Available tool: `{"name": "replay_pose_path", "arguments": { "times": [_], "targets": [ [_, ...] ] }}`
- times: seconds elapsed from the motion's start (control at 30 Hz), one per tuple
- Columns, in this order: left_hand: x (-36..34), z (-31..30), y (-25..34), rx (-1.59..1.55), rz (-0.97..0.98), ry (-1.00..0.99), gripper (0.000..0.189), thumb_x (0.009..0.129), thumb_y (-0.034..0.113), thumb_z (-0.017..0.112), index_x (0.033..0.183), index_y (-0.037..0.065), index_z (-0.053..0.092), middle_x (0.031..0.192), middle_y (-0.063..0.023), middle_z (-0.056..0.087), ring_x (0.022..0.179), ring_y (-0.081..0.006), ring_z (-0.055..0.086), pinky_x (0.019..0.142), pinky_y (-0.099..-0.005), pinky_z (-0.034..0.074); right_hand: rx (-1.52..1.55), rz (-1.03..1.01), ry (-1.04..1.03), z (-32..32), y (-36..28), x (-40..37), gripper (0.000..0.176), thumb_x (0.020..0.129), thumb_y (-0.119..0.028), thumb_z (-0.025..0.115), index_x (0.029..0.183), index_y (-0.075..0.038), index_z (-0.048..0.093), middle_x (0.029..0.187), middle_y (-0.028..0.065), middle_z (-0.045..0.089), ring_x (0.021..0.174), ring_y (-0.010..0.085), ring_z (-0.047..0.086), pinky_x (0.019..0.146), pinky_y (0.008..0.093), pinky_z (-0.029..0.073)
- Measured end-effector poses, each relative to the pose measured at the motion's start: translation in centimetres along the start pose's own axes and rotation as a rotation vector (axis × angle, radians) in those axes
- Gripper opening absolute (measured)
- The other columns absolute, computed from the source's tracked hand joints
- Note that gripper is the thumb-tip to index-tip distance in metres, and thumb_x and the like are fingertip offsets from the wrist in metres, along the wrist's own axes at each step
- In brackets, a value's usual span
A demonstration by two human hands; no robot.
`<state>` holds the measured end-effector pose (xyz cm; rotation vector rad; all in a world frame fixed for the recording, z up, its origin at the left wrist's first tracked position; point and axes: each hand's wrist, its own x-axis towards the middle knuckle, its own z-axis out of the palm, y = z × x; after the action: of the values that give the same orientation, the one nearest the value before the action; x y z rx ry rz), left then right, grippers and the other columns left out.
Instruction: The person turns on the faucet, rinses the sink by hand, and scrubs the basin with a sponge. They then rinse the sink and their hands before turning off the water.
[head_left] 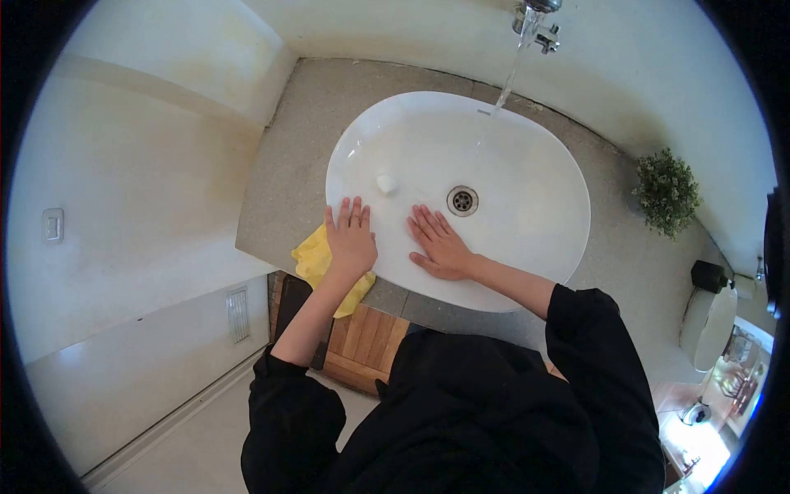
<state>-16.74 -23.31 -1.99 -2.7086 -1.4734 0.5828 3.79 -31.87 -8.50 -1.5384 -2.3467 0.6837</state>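
Note:
A white oval basin [527, 214] sits on the grey counter, with water [512, 78] running from the tap [539, 10] into its far side. My left hand [351, 240] lies flat with fingers spread at the basin's left rim, holding nothing. Beneath and beside that wrist, a yellow cloth [313, 255] hangs over the counter edge. Inside the basin, my right hand [442, 247] rests with fingers extended on the near inner wall, just left of and below the drain [462, 201]. A small white lump [387, 184] lies in the basin beyond my left fingertips.
On the grey counter [288, 165], a small green plant [666, 193] stands at the right, near a dark green object [709, 276]. Wooden slats [366, 346] show below the counter's front edge. A wall with a switch [53, 226] is at the left.

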Motion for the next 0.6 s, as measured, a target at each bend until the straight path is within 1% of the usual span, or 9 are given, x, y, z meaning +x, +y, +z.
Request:
{"name": "replay_pose_path", "arguments": {
  "times": [0.1,0.13,0.2,0.3,0.37,0.4,0.47,0.57,0.6],
  "targets": [
    [0.3,-0.4,0.2,0.021,-0.004,-0.031,0.055,0.09,0.025,0.047,0.141,0.007,0.038,0.152,-0.0137,0.025,0.141,-0.0288,0.022,0.113,-0.0561,0.006,0.299,-0.153,-0.133,-0.1,-1.1,0.7,0.069,0.098,-0.044,0.03,0.146,0.004,0.014,0.154,0.0231,0.008,0.144,0.0331,0.005,0.116,0.044,0.007],
    [0.3,-0.7,0.0,-0.029,0.01,0.029,0.054,0.09,0.022,0.046,0.141,0.006,0.037,0.152,-0.0149,0.025,0.141,-0.0304,0.023,0.112,-0.0557,0.009,0.344,-0.154,-0.145,0.1,-2.4,1.3,0.068,0.099,-0.044,0.028,0.146,0.003,0.013,0.153,0.0246,0.008,0.144,0.0338,0.005,0.116,0.0437,0.007],
    [0.3,-1.5,-0.6,-0.13,0.035,0.152,0.053,0.091,0.016,0.044,0.142,0.005,0.034,0.152,-0.0172,0.024,0.14,-0.0336,0.024,0.112,-0.0549,0.015,0.418,-0.139,-0.059,0.7,-4.4,3.7,0.067,0.098,-0.041,0.03,0.146,0.004,0.014,0.153,0.0256,0.008,0.143,0.0355,0.006,0.116,0.045,0.007],
    [-0.1,-4.5,-1.2,-0.634,-0.033,0.297,0.056,0.089,0.006,0.047,0.142,0.004,0.031,0.15,-0.022,0.023,0.138,-0.0389,0.023,0.112,-0.05,0.021,0.336,-0.086,0.104,2.5,-4.9,9.9,0.068,0.096,-0.035,0.037,0.146,0.004,0.012,0.152,0.0278,0.004,0.143,0.0372,0.003,0.115,0.0498,0.007],
    [-0.6,-3.8,-1.6,-0.619,-0.113,0.409,0.054,0.091,0.008,0.045,0.142,0.003,0.03,0.15,-0.0233,0.023,0.138,-0.0404,0.023,0.11,-0.0527,0.021,0.363,-0.049,0.427,2.5,-4.4,13.9,0.069,0.094,-0.034,0.04,0.147,0.002,0.013,0.153,0.025,0.005,0.143,0.0374,0.004,0.114,0.0523,0.007],
    [-0.9,-3.5,-1.8,-0.61,-0.152,0.464,0.053,0.092,0.009,0.043,0.142,0.002,0.03,0.15,-0.024,0.023,0.138,-0.0412,0.023,0.11,-0.054,0.022,0.302,0.011,0.476,2.1,-3.4,15.3,0.07,0.094,-0.035,0.041,0.147,0.001,0.013,0.154,0.0233,0.005,0.143,0.0366,0.004,0.114,0.0522,0.007],
    [-1.8,-3.7,-1.6,-0.628,-0.167,0.462,0.053,0.092,0.009,0.044,0.142,0.002,0.03,0.149,-0.0237,0.024,0.138,-0.0416,0.022,0.11,-0.0541,0.021,0.187,0.136,0.567,1.6,-1.7,17.7,0.07,0.094,-0.037,0.042,0.148,-0.002,0.013,0.155,0.0199,0.006,0.144,0.035,0.005,0.114,0.052,0.007],
    [-2.9,-3.3,-1.6,-0.651,-0.185,0.439,0.054,0.091,0.009,0.046,0.142,0.002,0.03,0.149,-0.0238,0.025,0.139,-0.0419,0.021,0.11,-0.0542,0.021,-0.014,0.132,0.575,0.2,3.0,16.9,0.071,0.093,-0.042,0.044,0.148,-0.007,0.017,0.155,0.0141,0.013,0.144,0.0313,0.01,0.115,0.05,0.007],
    [-2.9,-2.9,-1.6,-0.66,-0.189,0.43,0.055,0.091,0.009,0.047,0.142,0.002,0.029,0.149,-0.0239,0.026,0.139,-0.0419,0.021,0.11,-0.0542,0.02,-0.068,0.167,0.622,-0.2,4.7,16.3,0.07,0.092,-0.042,0.045,0.148,-0.008,0.019,0.156,0.0122,0.014,0.144,0.0277,0.011,0.115,0.0489,0.008]
  ]
}}
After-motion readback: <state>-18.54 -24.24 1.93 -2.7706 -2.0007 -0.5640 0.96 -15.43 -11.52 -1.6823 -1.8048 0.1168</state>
